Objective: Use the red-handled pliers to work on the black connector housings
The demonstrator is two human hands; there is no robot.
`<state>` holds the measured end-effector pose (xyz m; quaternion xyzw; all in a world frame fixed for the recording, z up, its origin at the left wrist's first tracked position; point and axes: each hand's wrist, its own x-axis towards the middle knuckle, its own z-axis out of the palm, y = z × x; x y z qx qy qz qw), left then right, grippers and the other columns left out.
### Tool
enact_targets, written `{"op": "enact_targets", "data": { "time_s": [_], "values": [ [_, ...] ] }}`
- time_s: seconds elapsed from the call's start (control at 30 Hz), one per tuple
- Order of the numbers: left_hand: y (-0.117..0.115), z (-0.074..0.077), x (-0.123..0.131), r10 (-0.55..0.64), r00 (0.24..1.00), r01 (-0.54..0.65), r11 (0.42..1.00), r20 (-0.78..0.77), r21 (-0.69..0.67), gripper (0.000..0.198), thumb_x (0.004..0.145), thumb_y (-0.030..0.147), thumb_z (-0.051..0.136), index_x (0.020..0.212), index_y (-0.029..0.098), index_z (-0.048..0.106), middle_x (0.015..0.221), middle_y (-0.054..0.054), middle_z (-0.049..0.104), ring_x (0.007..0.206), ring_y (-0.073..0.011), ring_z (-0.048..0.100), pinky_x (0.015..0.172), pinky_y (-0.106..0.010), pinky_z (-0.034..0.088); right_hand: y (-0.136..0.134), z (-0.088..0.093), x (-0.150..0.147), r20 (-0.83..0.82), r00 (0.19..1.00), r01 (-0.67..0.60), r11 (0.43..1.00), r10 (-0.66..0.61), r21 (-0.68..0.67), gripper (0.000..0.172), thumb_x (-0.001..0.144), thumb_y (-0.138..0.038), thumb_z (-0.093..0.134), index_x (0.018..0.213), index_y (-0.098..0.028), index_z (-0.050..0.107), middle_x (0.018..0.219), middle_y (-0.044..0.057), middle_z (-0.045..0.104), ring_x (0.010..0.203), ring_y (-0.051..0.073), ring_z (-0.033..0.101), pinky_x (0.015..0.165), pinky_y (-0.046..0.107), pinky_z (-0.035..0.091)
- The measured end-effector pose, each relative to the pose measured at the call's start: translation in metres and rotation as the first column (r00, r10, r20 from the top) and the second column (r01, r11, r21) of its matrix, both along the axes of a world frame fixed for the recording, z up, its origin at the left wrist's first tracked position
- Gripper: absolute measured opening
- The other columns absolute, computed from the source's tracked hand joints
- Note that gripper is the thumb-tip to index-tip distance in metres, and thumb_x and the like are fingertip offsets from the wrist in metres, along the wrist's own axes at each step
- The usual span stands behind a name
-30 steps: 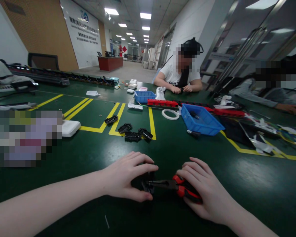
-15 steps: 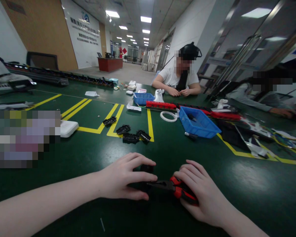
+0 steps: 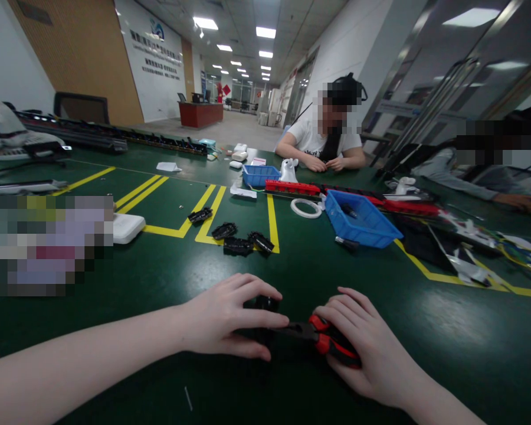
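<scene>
Red-and-black needle-nose pliers (image 3: 321, 337) lie in my right hand (image 3: 371, 348), whose fingers are wrapped round the handles. Their dark jaws point left, toward a small black part (image 3: 266, 304) that is mostly hidden. My left hand (image 3: 230, 319) is curled round this black part, thumb below and fingers above. Whether the jaws grip the part cannot be seen behind my fingers. Beyond my hands, several black ribbed plastic pieces (image 3: 238, 245) lie on the green table near yellow tape lines.
A blue bin (image 3: 360, 227) with a dark item inside stands to the right, beside a white tape ring (image 3: 305, 208). Farther back are a smaller blue tray (image 3: 261, 176) and a red rail (image 3: 292, 188). A white box (image 3: 128, 228) sits left. A person (image 3: 325, 139) sits opposite.
The view has shifted slightly, so the scene sits a little to the right. Both hands keep nearly the same pose, with the pliers still pointing at the black part.
</scene>
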<state>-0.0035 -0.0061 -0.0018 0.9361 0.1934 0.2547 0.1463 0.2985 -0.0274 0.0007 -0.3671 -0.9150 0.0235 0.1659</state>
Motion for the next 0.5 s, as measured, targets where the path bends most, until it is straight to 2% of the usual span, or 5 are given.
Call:
{"op": "enact_targets", "data": {
  "time_s": [0.17,0.33,0.5],
  "values": [
    [-0.0001,0.0019,0.0,0.002,1.0,-0.002,1.0,-0.01,-0.009,0.044,0.089,0.044,0.065,0.129,0.028,0.057,0.133,-0.011,0.054,0.118,-0.0279,0.053,0.095,-0.041,0.049,0.0001,-0.0022,0.0009,0.009,1.0,-0.004,1.0,0.004,0.023,0.038,0.076,-0.023,0.058,0.114,-0.022,0.057,0.1,0.006,0.069,0.094,0.023,0.064,0.104,0.049,0.035],
    [0.0016,0.0013,0.0,-0.002,1.0,0.003,0.999,0.024,-0.052,0.046,0.088,0.045,0.066,0.128,0.025,0.058,0.131,-0.011,0.056,0.116,-0.0266,0.054,0.094,-0.039,0.049,-0.0003,-0.002,0.0022,-0.001,1.0,-0.009,0.999,0.009,0.031,0.041,0.076,-0.02,0.056,0.117,-0.022,0.054,0.102,0.007,0.068,0.093,0.023,0.064,0.093,0.045,0.042],
    [0.0038,0.0022,-0.0002,-0.014,0.998,0.02,0.993,0.054,-0.114,0.039,0.084,0.042,0.072,0.115,0.021,0.064,0.128,-0.01,0.057,0.115,-0.0255,0.056,0.094,-0.038,0.047,0.0011,-0.0021,0.0039,0.01,0.999,-0.031,0.998,0.031,0.057,0.044,0.076,-0.02,0.058,0.119,-0.021,0.052,0.103,0.008,0.068,0.092,0.023,0.064,0.09,0.043,0.045]
  ]
}}
